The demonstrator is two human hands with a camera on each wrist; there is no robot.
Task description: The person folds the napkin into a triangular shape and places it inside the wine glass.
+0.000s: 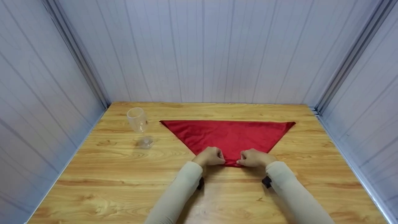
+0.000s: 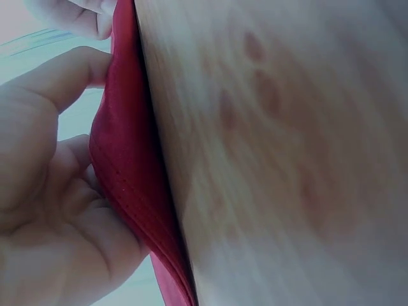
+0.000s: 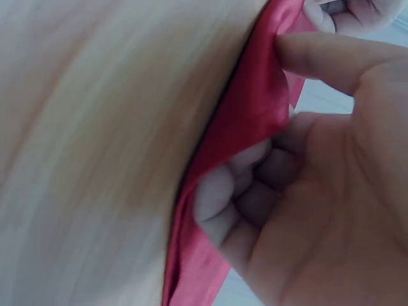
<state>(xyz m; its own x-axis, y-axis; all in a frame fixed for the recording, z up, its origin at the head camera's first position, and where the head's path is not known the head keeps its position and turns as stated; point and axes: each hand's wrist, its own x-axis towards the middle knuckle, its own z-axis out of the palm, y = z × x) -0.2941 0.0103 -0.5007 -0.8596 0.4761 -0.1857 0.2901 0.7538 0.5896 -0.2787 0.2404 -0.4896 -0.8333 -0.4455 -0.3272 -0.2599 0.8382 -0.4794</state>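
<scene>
A red cloth (image 1: 224, 133) lies on the table as a folded shape, its long straight edge at the back and its narrow edge toward me. At that near edge my left hand (image 1: 212, 156) pinches the cloth between thumb and curled fingers. Just to the right, my right hand (image 1: 254, 157) grips the same edge, a short gap between the two. In the left wrist view the thumb and fingers (image 2: 80, 73) hold a rolled fold of the cloth (image 2: 131, 140). The right wrist view shows fingers (image 3: 213, 191) tucked behind the fold, with the thumb on its front.
A clear stemmed glass (image 1: 137, 120) stands upright on the wooden table (image 1: 102, 174), left of the cloth. Pale panelled walls (image 1: 199, 53) enclose the table at the back and both sides. A dark wrist device (image 1: 266, 181) sits under the right sleeve.
</scene>
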